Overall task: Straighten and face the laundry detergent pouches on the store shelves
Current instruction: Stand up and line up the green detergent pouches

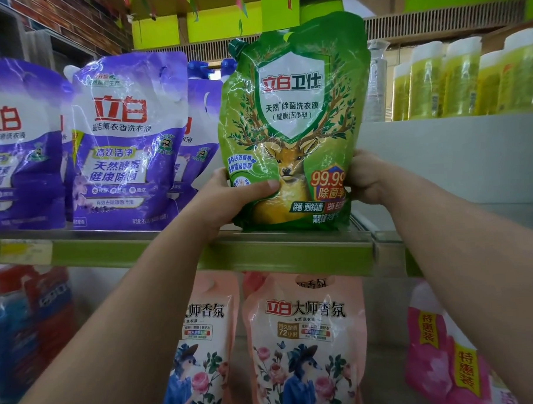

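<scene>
Store shelf [182, 251] edge – green deer-print detergent pouch [292, 124] upright, label forward; left hand [228, 194] and right hand [365, 179] grip its lower sides, squaring it beside purple pouches [125, 140]

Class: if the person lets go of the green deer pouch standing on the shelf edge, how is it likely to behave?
The green deer pouch looks soft and crinkled, so probably floppy. Standing tall at the shelf edge, it may slump or tip forward. Its glossy film likely feels slippery.

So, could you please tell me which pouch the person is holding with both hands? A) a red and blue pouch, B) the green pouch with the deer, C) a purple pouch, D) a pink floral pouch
B: the left hand and right hand grip the lower sides of the green deer pouch, which stands on the shelf edge.
</scene>
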Available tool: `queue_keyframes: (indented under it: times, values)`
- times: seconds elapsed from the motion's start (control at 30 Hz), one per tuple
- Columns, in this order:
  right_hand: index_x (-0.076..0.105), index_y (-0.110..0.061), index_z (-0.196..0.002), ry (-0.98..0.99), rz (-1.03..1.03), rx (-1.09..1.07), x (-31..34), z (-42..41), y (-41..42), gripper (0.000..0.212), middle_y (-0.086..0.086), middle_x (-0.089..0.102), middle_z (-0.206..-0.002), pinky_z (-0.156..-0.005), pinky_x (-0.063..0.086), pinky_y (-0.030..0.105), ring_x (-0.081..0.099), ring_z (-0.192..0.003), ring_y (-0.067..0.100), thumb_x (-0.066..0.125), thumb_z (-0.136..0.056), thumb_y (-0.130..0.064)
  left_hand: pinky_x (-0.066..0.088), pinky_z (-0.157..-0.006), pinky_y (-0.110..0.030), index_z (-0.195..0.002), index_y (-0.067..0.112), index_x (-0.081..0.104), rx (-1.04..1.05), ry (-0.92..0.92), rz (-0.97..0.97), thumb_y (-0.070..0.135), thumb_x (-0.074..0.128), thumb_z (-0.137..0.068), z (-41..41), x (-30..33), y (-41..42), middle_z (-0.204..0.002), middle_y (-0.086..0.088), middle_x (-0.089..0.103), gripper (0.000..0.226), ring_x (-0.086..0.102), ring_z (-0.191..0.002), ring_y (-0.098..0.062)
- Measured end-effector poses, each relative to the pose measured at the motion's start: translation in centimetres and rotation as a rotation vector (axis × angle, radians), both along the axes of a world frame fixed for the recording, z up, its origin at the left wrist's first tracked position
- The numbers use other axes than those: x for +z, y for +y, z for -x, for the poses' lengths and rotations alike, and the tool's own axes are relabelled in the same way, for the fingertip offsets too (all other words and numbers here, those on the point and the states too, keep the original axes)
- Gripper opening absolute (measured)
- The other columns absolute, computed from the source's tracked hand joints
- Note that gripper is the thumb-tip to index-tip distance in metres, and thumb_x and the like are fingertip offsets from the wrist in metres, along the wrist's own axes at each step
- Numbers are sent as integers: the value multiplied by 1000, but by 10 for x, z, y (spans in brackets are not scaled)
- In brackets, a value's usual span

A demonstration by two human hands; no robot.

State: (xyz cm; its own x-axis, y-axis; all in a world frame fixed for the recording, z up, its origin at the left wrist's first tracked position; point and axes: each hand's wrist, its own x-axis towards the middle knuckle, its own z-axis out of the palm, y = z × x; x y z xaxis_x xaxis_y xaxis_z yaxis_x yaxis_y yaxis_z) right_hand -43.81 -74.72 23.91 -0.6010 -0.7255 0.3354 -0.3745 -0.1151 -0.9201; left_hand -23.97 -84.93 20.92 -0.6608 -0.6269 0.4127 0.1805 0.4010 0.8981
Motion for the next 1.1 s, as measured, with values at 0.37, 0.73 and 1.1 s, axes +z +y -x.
queue_keyframes:
  times: [0.37, 0.73, 1.1]
  values:
    - [60, -6, -106, -25, -44, 110, 1, -4, 2, 16, 25, 56, -126, -106, 34, 57, 52, -116, 36, 50, -94, -9, 52, -50, -18, -130, 18, 45, -10, -1, -14, 44, 77, -39, 0, 0, -2, -109, -2, 67, 99, 68, -81, -13]
    - [55, -12, -82, -78, -80, -56, -3, -2, -1, 16, 8, 60, -90, -73, 46, 33, 54, -83, 21, 47, -95, -16, 54, -53, -23, -127, 20, 43, 17, -14, 5, 46, 78, -40, 0, -1, -1, -109, -1, 66, 98, 67, -85, -15]
    - [61, -11, -91, -128, 34, -217, -2, -8, 6, 10, 8, 65, -99, -92, 47, 40, 59, -93, 23, 53, -88, -17, 46, -45, -10, -122, 23, 40, 29, 21, -7, 32, 76, -75, 1, -1, -4, -97, 8, 60, 61, 62, -70, 2]
